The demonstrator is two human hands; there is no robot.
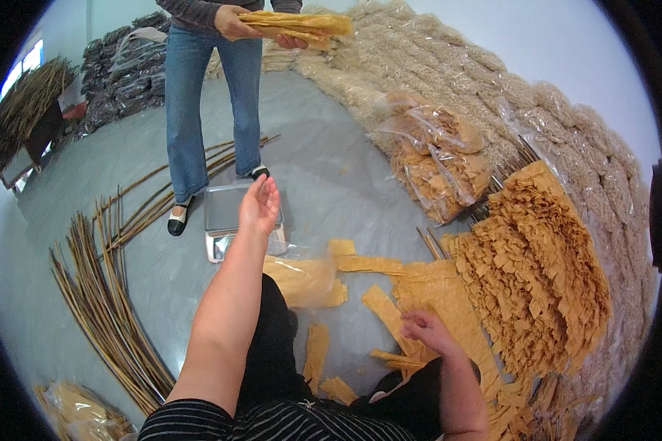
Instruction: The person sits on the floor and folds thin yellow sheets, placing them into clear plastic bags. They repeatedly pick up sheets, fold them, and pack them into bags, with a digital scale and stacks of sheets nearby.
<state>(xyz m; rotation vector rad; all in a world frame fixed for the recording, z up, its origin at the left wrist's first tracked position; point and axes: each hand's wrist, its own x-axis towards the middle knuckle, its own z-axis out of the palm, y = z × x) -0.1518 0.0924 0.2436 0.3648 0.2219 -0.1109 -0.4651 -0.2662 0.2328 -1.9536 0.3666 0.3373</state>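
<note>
My left hand [260, 207] is stretched forward, palm turned up and fingers extended, with nothing in it. It hovers in front of a flat-topped weighing scale [225, 209] on the floor. Above and beyond it, a standing person [215, 103] holds a stack of long yellow sheets [301, 26], which look like dried tofu skin, in both hands. My right hand [428, 331] is low over loose yellow strips [387, 314], its fingers loosely bent and apart, holding nothing I can see. Between my arms lies a clear plastic bag of yellow sheets [299, 281].
A tall pile of crinkled yellow sheets [541, 268] stands at my right. Behind it are filled plastic bags [438, 162] and a bank of pale bundles [449, 66] along the wall. Long thin brown sticks [114, 309] lie at the left, with dark wrapped bundles [125, 70] farther back.
</note>
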